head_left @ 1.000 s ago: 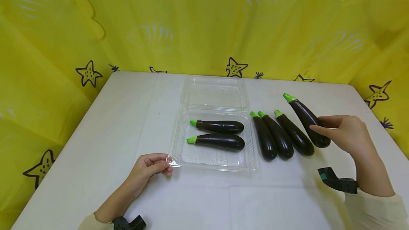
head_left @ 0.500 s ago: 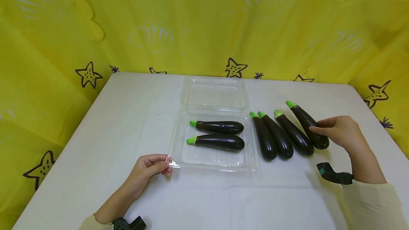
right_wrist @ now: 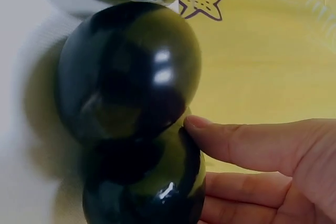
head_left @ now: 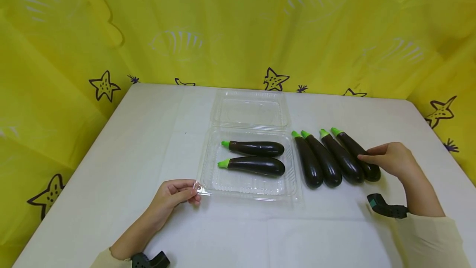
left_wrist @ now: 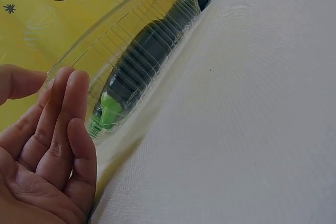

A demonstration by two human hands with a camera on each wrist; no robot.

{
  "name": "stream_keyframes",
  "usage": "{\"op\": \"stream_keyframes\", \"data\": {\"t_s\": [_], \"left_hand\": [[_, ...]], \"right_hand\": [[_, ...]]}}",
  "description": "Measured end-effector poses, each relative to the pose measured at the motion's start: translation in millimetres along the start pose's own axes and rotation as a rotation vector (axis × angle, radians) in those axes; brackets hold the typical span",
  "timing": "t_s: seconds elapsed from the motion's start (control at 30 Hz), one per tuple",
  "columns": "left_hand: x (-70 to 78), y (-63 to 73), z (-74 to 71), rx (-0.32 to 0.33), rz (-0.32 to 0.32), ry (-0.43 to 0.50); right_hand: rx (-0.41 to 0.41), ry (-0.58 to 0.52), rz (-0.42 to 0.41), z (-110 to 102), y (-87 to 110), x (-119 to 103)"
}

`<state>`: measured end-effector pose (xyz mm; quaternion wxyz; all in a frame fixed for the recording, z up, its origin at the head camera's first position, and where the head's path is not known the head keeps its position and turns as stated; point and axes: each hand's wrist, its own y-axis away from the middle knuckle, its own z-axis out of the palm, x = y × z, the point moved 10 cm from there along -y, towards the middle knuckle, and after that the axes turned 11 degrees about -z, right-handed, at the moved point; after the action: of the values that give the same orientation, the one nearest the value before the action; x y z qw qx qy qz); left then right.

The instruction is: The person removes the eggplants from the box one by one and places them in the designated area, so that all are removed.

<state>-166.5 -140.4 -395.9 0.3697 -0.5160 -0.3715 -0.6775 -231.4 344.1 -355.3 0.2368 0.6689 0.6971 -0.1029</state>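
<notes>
My left hand (head_left: 172, 198) pinches the front left corner of a clear plastic clamshell container (head_left: 253, 187). Two eggplants with green stems, an upper one (head_left: 256, 148) and a lower one (head_left: 256, 165), lie in its base. On the right, my right hand (head_left: 395, 161) grips the rightmost eggplant (head_left: 357, 149), which lies against the neighbouring eggplant (head_left: 342, 156). In the right wrist view the thumb (right_wrist: 241, 142) sits where those two meet. In the left wrist view the container's ribbed wall (left_wrist: 157, 40) shows, with dark eggplants behind it.
Further eggplants, one beside the container (head_left: 308, 160) and one just right of it (head_left: 322, 160), lie slanted on the white table (head_left: 238, 235). The container's lid (head_left: 250, 108) lies open at the back. A yellow patterned cloth (head_left: 238, 24) hangs behind.
My right hand has brought the eggplant down and toward me, against the others in the row, with the row neighbour shifting slightly. The left hand and the container have stayed in place.
</notes>
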Motion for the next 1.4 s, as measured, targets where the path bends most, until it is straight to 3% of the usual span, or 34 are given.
{"op": "stream_keyframes", "data": {"t_s": [0.37,1.4], "left_hand": [[-0.8,0.7,-1.1,0.003,-0.007,0.003],[-1.3,-0.6,-0.4,-0.001,-0.015,0.008]], "right_hand": [[-0.016,-0.035,0.021,8.7,-0.7,-1.9],[-0.021,-0.021,0.043,6.2,2.4,1.3]]}}
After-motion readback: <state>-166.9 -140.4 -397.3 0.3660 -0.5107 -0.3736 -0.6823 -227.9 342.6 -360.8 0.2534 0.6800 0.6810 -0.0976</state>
